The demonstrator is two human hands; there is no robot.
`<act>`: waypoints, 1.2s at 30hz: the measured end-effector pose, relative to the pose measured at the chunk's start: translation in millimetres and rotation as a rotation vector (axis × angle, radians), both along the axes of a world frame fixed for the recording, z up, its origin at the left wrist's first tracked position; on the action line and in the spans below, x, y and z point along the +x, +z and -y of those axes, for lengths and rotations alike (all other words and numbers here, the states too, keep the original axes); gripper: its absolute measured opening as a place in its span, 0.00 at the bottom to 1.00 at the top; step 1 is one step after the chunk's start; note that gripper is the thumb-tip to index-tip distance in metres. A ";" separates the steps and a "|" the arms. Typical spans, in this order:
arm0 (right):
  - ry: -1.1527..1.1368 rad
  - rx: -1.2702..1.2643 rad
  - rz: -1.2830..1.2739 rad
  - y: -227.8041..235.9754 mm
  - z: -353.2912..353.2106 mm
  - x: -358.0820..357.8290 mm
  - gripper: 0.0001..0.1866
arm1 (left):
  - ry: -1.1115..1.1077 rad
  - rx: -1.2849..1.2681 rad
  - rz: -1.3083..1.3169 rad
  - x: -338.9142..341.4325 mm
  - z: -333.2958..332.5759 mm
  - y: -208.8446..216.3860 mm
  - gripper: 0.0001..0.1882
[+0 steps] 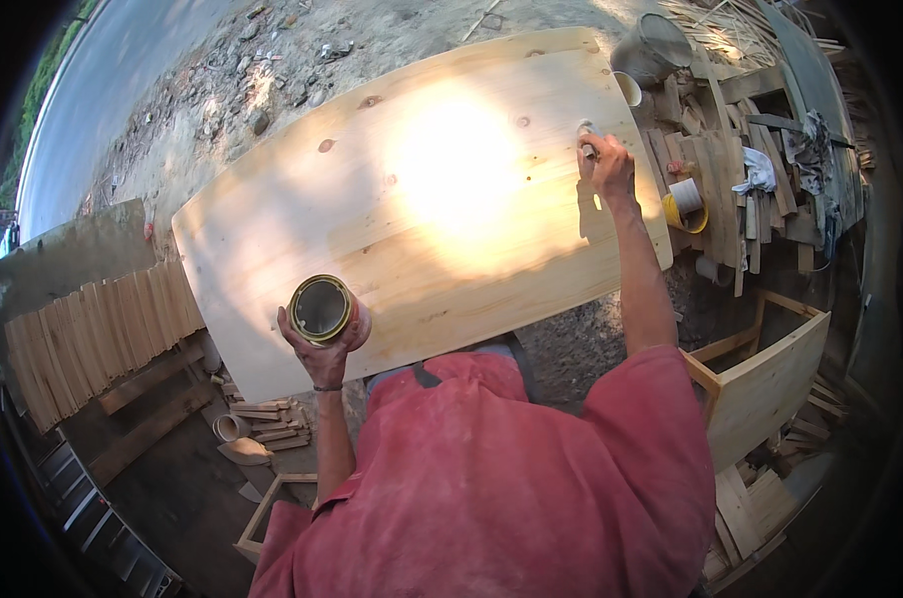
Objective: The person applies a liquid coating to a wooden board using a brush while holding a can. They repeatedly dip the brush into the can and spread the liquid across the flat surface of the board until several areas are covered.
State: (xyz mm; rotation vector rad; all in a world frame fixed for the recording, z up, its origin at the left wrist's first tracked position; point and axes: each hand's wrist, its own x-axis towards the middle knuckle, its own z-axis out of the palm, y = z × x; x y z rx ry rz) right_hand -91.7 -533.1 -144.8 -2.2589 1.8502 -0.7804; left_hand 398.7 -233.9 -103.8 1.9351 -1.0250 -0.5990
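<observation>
A broad, pale plywood panel (392,269) with dark knots stretches across in front of me, a bright patch of sunlight on its middle. My left hand (320,357) is wrapped round an open tin can (324,307) with a gold rim, above the panel's near left part. What lies inside the can looks greyish and cannot be made out clearly. Near the panel's far right edge, my right hand (611,167) grips a brush (587,130), its far end pale and partly blurred. The brush casts a shadow on the wood; whether it touches the surface is hard to tell.
Stacked slats (103,339) lie at the left, above a metal ladder (93,518). To the right are scrap wood pieces (716,169), a yellow container (693,215), a white rag (758,169) and a grey bucket (653,48). A wooden box frame (770,384) stands by my right elbow.
</observation>
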 end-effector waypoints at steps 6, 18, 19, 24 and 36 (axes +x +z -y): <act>-0.141 0.334 0.568 -10.1 11.1 -48.3 0.12 | -0.014 -0.024 0.116 12.8 2.4 18.3 0.70; -0.246 0.026 -0.285 -31.3 -57.9 83.3 0.17 | 0.001 -0.017 0.042 62.6 -27.3 3.5 0.71; -0.231 0.062 -0.266 -21.8 -71.5 119.7 0.17 | -0.001 -0.022 0.047 70.8 -24.6 3.2 0.71; -0.059 0.010 -0.198 -20.0 -126.7 267.7 0.10 | -0.030 -0.069 0.034 107.9 -19.1 7.9 0.69; 0.048 0.725 1.109 -22.7 -111.3 407.4 0.12 | -0.035 -0.040 -0.028 158.4 -2.3 5.1 0.68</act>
